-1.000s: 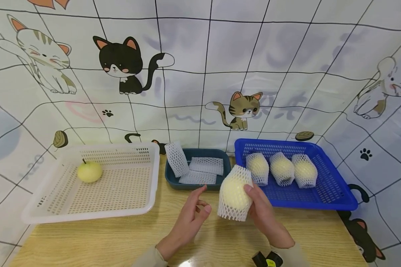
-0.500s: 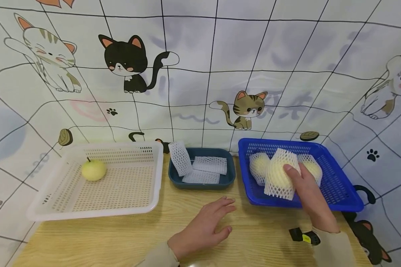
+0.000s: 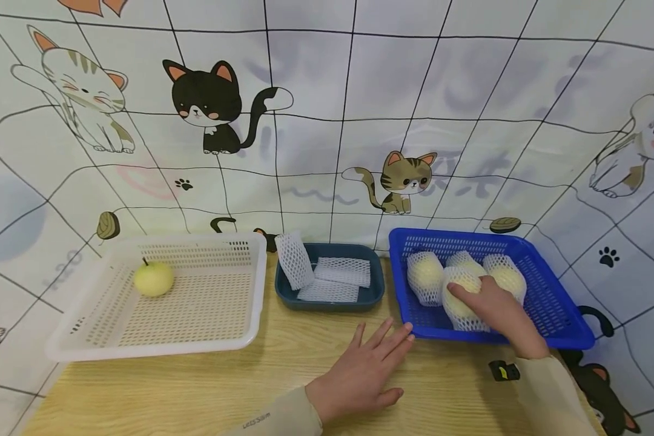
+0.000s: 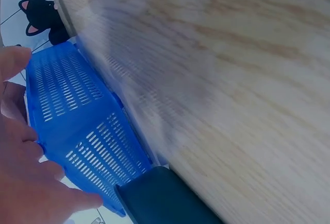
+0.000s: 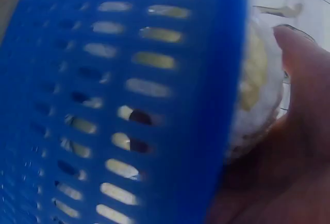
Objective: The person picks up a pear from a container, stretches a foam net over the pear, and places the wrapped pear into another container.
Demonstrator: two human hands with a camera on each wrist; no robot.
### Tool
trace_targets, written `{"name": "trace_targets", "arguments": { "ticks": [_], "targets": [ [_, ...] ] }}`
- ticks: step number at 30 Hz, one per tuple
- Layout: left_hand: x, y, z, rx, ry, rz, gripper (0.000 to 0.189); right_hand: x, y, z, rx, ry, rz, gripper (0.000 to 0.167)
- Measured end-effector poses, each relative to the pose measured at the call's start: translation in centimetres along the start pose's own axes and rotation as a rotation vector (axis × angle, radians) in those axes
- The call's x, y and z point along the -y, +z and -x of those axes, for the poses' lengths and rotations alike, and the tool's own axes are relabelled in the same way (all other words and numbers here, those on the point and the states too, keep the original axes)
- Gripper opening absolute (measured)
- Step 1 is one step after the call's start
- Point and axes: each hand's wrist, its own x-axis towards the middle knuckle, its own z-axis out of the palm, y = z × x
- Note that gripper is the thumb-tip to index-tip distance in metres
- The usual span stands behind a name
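My right hand (image 3: 496, 306) grips a pale yellow pear (image 3: 460, 306) in a white foam net, low inside the blue basket (image 3: 414, 290). Its thumb lies along the near side of the net. Several other netted pears, including one at the left (image 3: 426, 277), sit around it. In the right wrist view the basket's slotted wall (image 5: 216, 80) covers much of the held pear (image 5: 258, 69). My left hand (image 3: 362, 375) is spread with straight fingers over the table, its fingertips close to the basket's front left corner; whether they touch it I cannot tell.
A dark green tray (image 3: 335, 305) with several white foam nets (image 3: 333, 290) stands in the middle, one net (image 3: 294, 260) leaning on its left side. The white basket (image 3: 196, 347) at the left holds one bare yellow-green pear (image 3: 154, 279). A cat-patterned sheet (image 3: 305, 139) rises behind.
My right hand has carried the netted pear rightward from the table's middle and lowered it into the blue basket. My left hand has moved right and its fingers have spread.
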Motion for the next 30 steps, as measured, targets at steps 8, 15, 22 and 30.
{"name": "trace_targets", "arguments": {
  "ticks": [8,15,22,30],
  "targets": [
    [-0.2,0.4,-0.2,0.002,-0.011,-0.034,0.089,0.0,1.2,-1.2,0.048,-0.004,0.159,0.112],
    [-0.5,0.2,-0.2,0.011,-0.025,-0.022,0.087,0.0,2.7,-2.0,0.034,-0.046,0.224,0.096],
    [-0.5,0.3,-0.1,0.014,-0.033,0.003,0.089,0.0,2.9,-2.2,0.051,-0.02,0.236,0.094],
    [-0.7,0.4,-0.2,-0.004,-0.04,0.001,0.091,-0.2,2.0,-0.8,0.023,-0.007,0.234,0.11]
  ]
}}
